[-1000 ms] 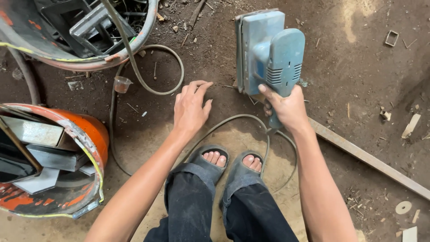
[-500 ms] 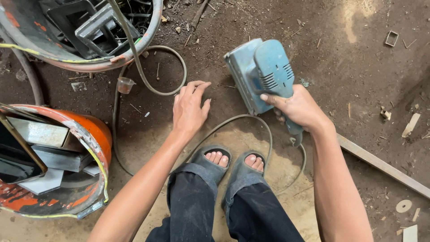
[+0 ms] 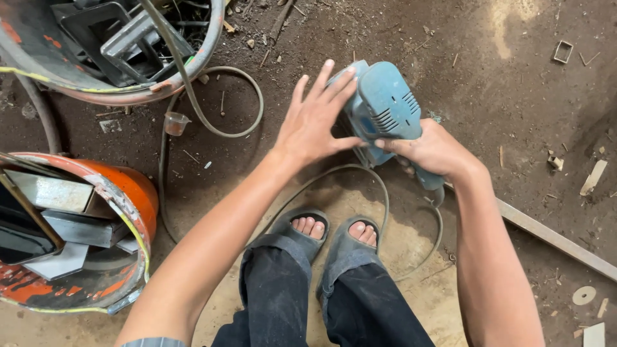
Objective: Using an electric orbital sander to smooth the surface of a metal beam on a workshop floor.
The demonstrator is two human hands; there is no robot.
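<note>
**Sander above the feet, drums to the left**

The sander [image 3: 384,112] sits between the left hand [image 3: 312,125] and the right hand [image 3: 432,151], beyond the feet [image 3: 334,231] on the floor [image 3: 501,77]. Its cord [image 3: 385,199] loops around the feet. Two drums [image 3: 77,238] of metal scrap stand left; a strip [image 3: 553,238] lies right.

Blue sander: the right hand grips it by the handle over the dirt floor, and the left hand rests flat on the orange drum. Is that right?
Not quite. The head view shows the left hand spread open against the side of the blue sander, not on the orange drum, which stands apart to the left. The rest holds: the right hand grips the sander by the handle over the dirt floor.
</note>
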